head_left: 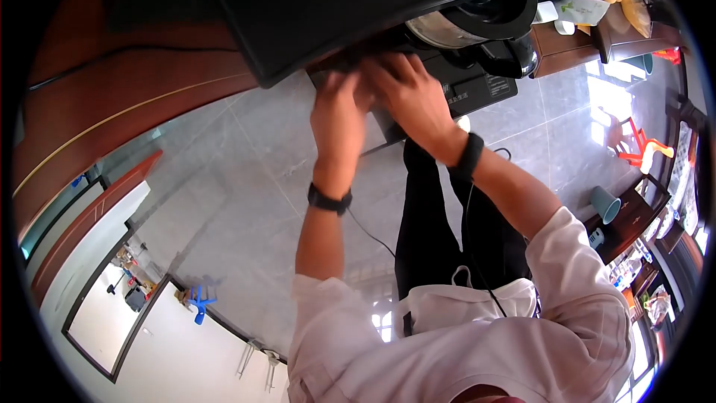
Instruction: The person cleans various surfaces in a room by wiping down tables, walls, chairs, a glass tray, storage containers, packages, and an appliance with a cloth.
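Observation:
My left hand (339, 116) and my right hand (414, 101) are close together below the edge of a large black flat panel (358, 7). Both hands have curled fingers, slightly blurred and in shadow; whatever lies between them is hidden. Beneath my right hand is a flat black box (477, 91) with pale lettering. Right of my hands sits a black round appliance (496, 19) with a shiny, pale rounded part, partly covered by the panel.
A dark red wooden counter (134, 78) runs along the left, with a black cable across it. On the right counter stand white containers (582, 10) and brown items. A red stool (638, 145), a grey-blue bin (605, 204) and a blue stool (200, 302) stand on the floor.

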Tool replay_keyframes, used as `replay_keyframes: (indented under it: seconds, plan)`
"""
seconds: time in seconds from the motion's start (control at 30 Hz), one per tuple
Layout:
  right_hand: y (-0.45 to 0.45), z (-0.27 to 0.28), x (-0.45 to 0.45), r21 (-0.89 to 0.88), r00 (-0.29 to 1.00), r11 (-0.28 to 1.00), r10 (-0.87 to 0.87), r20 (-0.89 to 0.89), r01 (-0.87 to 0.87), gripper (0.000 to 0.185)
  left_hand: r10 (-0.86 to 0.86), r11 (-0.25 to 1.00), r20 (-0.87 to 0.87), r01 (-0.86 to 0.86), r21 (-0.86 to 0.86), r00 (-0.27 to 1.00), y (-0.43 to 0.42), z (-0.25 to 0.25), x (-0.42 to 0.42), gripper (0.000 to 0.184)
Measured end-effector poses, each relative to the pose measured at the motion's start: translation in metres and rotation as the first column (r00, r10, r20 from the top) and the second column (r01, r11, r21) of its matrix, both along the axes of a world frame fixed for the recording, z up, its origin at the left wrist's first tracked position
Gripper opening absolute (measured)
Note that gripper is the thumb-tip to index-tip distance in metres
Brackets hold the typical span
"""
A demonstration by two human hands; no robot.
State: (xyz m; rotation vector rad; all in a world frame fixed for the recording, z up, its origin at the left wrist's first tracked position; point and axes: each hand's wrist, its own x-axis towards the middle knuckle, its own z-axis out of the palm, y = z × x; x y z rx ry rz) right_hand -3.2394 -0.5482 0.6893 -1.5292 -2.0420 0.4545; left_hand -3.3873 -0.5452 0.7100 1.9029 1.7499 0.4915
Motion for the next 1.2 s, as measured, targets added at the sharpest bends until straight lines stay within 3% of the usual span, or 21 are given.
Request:
replay_keyframes:
  seconds: [0.1,0.33,0.47,0.57,0.6,0.73,0.8,0.9,1.03,1.2]
  plan:
    - [-0.036,0.014,0.008,-0.134,0.997,0.988,0.079,-0.02,-0.081,0.054,0.015,0.999,0.024,-0.014,-0.044,1.0,-0.045,0.008,0.002,0.037]
    - [-0.057,0.016,0.025,-0.147,0.991,0.982,0.111,-0.07,-0.121,0.048,0.086,0.994,-0.071,-0.09,-0.055,0.994,-0.081,0.002,0.017,0.038]
    - [-0.054,0.018,0.05,-0.128,0.991,0.991,0.008,-0.132,-0.025,0.045,0.058,0.996,-0.041,-0.061,-0.059,0.997,-0.07,0.007,0.05,0.038]
    - [-0.056,0.017,0.077,-0.213,0.989,0.977,-0.051,-0.141,0.02,0.063,0.021,0.999,0.012,-0.021,-0.045,1.0,-0.06,0.008,0.077,0.039]
    - [-0.057,0.016,0.084,-0.155,0.992,0.986,-0.077,-0.105,0.06,0.055,0.011,0.999,-0.003,-0.011,-0.044,1.0,-0.059,0.003,0.086,0.041]
    - [-0.067,0.011,0.12,-0.155,0.967,0.96,-0.245,-0.07,0.233,0.069,-0.04,0.999,0.168,0.043,-0.013,0.985,-0.049,-0.009,0.127,0.052]
    - [-0.072,0.007,0.135,-0.101,0.942,0.939,-0.333,-0.04,0.328,0.065,-0.076,0.996,0.208,0.068,0.049,0.975,-0.05,-0.019,0.147,0.054]
    - [-0.076,0.002,0.139,-0.288,0.812,0.792,-0.579,-0.076,0.538,0.051,-0.103,0.988,0.21,0.076,0.133,0.972,-0.046,-0.028,0.16,0.052]
    - [-0.07,-0.001,0.133,-0.17,0.847,0.851,-0.518,-0.122,0.496,0.051,0.076,0.99,0.33,-0.11,0.085,0.941,-0.048,-0.036,0.159,0.039]
    - [-0.067,-0.013,0.123,-0.195,0.792,0.81,-0.584,-0.18,0.553,0.044,0.053,0.984,0.29,-0.1,0.15,0.956,-0.041,-0.036,0.152,0.029]
